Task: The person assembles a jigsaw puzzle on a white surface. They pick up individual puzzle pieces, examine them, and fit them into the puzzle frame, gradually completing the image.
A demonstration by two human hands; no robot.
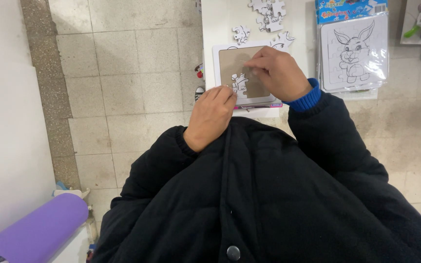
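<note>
A white puzzle tray (219,61) with a brown cardboard base lies on a white table (215,24). A few joined white puzzle pieces (239,83) sit in its lower part. My left hand (212,116) rests at the tray's near edge, fingertips touching those pieces. My right hand (276,72) hovers over the tray's right side with fingers pinched together; whether a piece is in them is hidden. Both arms wear black jacket sleeves, the right with a blue cuff.
Loose white puzzle pieces (268,12) lie at the table's far side. A packaged rabbit outline puzzle (354,48) with a blue header sits to the right. Tiled floor is on the left, and a purple roll (40,229) at the lower left.
</note>
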